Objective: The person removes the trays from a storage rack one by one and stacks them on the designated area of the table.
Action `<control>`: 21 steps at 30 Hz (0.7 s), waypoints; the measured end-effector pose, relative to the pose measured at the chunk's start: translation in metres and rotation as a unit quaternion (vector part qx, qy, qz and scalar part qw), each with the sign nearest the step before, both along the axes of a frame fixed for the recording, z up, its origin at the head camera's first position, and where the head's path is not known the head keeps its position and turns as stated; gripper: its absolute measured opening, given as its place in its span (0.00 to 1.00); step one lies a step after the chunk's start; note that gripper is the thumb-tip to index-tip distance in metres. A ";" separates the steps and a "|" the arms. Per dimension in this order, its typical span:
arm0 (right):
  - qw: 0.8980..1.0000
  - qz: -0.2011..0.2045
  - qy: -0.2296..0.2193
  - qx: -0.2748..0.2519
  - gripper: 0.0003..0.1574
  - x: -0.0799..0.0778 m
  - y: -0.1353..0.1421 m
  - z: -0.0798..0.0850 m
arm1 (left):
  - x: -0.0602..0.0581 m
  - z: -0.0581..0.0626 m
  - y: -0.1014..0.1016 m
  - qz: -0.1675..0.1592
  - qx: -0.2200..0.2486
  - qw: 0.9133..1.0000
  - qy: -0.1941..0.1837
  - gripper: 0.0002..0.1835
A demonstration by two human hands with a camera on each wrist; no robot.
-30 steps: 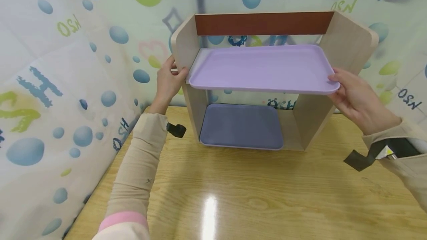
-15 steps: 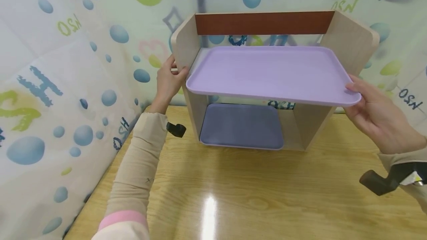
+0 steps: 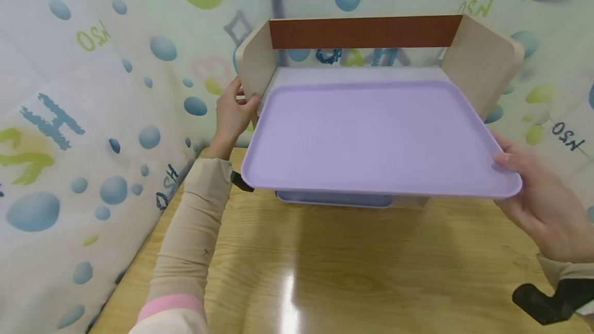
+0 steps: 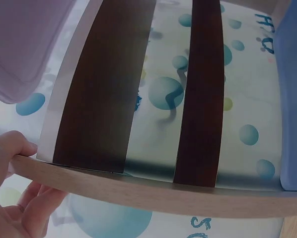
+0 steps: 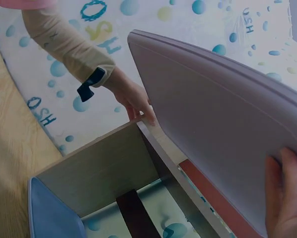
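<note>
Open to a hand over the table (image 3: 371,272) and, from the front, into the lower level of the shelf (image 3: 484,66). Screened there from above by the purple tray (image 3: 376,138), narrowed below by the blue tray (image 3: 334,199), and flanked by the left hand (image 3: 233,112) and the right hand (image 3: 547,200).

Toward 3 o'clock, the underside of a lilac tray (image 5: 213,111) is shown, touched at 4 o'clock by the fingers of the right hand (image 5: 286,196). Just off centre toward 11 o'clock, the panel edge of a wooden shelf (image 5: 106,163) is gripped by the left hand (image 5: 130,98). A blue tray (image 5: 53,212) is seen in the shelf between 7 and 8 o'clock, and a wood-grained table (image 5: 9,111) at 9 o'clock.
</note>
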State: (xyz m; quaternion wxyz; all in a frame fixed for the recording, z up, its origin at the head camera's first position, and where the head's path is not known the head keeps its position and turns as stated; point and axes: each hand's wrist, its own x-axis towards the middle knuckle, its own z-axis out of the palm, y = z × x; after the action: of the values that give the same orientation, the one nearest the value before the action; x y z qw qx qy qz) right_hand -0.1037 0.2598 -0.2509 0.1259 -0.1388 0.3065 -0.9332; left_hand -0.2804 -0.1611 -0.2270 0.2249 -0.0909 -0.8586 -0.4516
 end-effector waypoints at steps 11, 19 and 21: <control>0.998 0.019 0.045 0.050 0.30 0.025 0.005 -0.027 | 0.002 0.001 0.002 -0.006 0.001 1.000 0.001 0.23; 0.993 0.012 0.040 0.108 0.32 0.039 0.011 -0.045 | 0.003 0.000 0.001 0.000 0.002 1.000 0.000 0.24; 0.990 0.002 0.023 0.138 0.32 0.042 0.013 -0.050 | 0.002 -0.001 0.001 0.003 0.000 1.000 0.003 0.24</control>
State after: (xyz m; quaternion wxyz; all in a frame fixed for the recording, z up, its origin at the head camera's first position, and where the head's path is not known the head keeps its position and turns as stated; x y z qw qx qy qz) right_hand -0.0615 0.2729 -0.3011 0.1391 -0.1420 0.4346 -0.8784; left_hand -0.2779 -0.1602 -0.2275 0.2284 -0.0895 -0.8584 -0.4504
